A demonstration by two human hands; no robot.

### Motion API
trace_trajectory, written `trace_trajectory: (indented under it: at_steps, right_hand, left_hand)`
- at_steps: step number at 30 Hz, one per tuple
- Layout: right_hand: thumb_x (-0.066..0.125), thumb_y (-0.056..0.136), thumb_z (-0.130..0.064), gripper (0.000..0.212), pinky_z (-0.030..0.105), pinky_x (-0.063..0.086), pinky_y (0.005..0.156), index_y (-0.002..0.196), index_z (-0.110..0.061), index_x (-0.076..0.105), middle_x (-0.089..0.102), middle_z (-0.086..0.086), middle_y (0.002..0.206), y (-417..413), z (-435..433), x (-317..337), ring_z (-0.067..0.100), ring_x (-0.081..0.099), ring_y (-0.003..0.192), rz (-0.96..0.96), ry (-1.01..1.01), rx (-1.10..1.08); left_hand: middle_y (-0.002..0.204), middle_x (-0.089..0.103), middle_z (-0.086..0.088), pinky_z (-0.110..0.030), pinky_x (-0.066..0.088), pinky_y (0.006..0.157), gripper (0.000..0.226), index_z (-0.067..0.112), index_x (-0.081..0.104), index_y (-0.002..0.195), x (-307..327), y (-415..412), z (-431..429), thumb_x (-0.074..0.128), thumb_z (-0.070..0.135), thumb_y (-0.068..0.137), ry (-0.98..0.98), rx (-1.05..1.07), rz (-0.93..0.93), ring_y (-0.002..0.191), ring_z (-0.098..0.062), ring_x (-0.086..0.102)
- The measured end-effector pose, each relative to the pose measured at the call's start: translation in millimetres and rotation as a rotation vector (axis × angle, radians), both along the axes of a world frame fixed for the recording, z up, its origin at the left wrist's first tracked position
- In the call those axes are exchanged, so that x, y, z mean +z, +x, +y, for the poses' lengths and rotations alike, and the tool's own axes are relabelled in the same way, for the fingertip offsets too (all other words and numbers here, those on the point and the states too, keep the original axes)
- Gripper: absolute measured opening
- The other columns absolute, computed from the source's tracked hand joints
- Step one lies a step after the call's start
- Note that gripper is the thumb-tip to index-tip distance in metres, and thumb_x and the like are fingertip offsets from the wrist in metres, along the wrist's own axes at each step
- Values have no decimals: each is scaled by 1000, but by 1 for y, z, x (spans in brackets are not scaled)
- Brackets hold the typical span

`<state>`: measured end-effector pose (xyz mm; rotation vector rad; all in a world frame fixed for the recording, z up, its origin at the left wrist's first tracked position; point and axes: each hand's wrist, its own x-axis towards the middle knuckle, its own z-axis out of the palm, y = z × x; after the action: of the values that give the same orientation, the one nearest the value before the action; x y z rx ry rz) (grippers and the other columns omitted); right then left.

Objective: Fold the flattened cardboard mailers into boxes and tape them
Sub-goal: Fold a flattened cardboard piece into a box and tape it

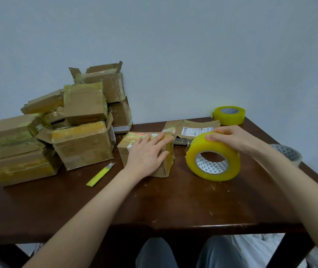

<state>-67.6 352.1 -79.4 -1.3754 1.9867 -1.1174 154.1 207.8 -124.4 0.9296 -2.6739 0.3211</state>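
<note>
A small folded cardboard box (127, 151) stands at the middle of the dark wooden table (154, 206). My left hand (146, 155) lies flat on its top and right side, fingers spread, pressing on yellowish tape. Just right of the box, a big roll of yellow tape (212, 157) stands on its edge, and my right hand (233, 139) grips its top. A flattened cardboard mailer (191, 126) with a white label lies behind the box.
Several taped boxes are piled at the table's back left (81, 146). A yellow utility knife (100, 175) lies left of the small box. A second yellow roll (229, 115) sits at the back right corner, a clear roll (287, 153) at the right edge.
</note>
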Motion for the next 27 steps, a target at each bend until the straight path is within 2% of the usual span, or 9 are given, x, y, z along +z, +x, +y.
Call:
trace_trajectory:
  at_steps: [6,10,16,19,21,22,23,25,27]
  right_hand:
    - [64,87,-46,13,26,46,76,92,-34,67,66,-8,104,4,-2,5,6,60,90,85,49,4]
    - [59,90,-45,26,27,41,83,114,-33,64,53,-8,114,9,-9,13,14,52,102,177,148,18]
    - [52,92,-38,25,34,46,87,106,-28,70,59,3,124,18,-21,23,23,55,107,308,211,6]
    - [50,94,-38,34,37,45,94,115,-20,69,58,6,129,25,-31,30,25,55,110,367,298,11]
    - [52,94,-44,41,35,45,95,123,-19,66,60,3,128,29,-38,28,24,56,112,411,293,6]
    - [53,94,-46,42,35,46,95,124,-20,66,62,4,126,31,-40,27,24,57,111,436,288,1]
    - [54,92,-46,40,37,48,95,120,-21,68,64,4,122,32,-42,25,23,58,108,463,289,-8]
    - [54,90,-42,36,41,50,93,113,-20,71,67,6,112,36,-46,25,24,60,100,521,315,-35]
    - [51,88,-40,36,40,52,89,110,-19,71,67,7,106,39,-51,26,24,60,95,567,330,-49]
  left_hand:
    - [156,22,14,-38,26,112,47,47,22,146,1,1,3,29,50,100,12,-1,40,143,-23,25]
    - [155,23,16,-37,28,111,46,47,24,145,1,3,4,30,48,100,13,-8,55,143,-21,26]
    - [155,25,14,-39,25,112,46,48,25,145,1,2,0,32,47,100,37,-17,37,143,-22,26]
    - [156,25,12,-42,19,115,46,47,25,145,2,7,-3,32,47,100,42,-72,30,143,-19,24]
    - [153,32,9,-41,13,117,46,40,33,144,2,17,0,35,46,99,65,-124,115,141,-14,28]
    - [148,40,7,-39,18,116,44,34,41,142,1,24,1,37,44,99,72,-125,224,137,-13,34]
    - [140,49,6,-35,30,110,39,28,50,136,-1,34,2,41,39,99,57,-93,376,130,-14,44]
    - [117,60,2,-27,47,82,25,19,60,119,-7,58,-3,48,26,97,-2,77,642,108,-15,56]
    - [113,56,0,-28,49,73,23,16,56,115,-15,84,-13,53,20,93,15,306,640,103,-17,55]
